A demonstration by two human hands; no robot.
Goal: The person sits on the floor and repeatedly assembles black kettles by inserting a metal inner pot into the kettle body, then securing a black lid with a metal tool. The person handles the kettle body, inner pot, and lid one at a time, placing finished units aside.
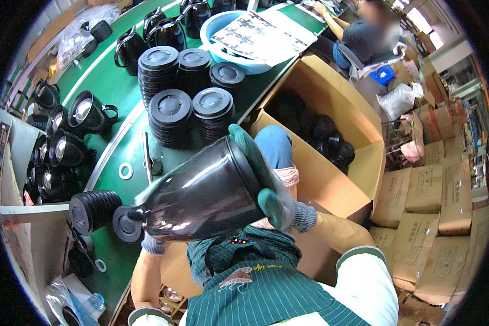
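Note:
A glossy black jug body [201, 195] lies tilted on its side in front of me, its wide end to the right. At that wide end my right hand [266, 182], in a green-coated glove, is closed round the rim with the thumb and fingers apart. My left hand [145, 194], gloved too, holds the narrower left part; most of its fingers are hidden behind the jug. Just past the narrow end is a round black disc [127, 224], beside a stack of black ribbed lids [95, 212]. Behind the jug a metal rod [146, 155] stands on the green bench.
Stacks of black lids [170, 108] stand on the green bench [114, 157]. Black jugs [87, 112] fill its left side. Farther off is a blue basin [209, 35] with printed sheets. On my right, an open carton [320, 185] contains black parts. A person [358, 38] sits beyond.

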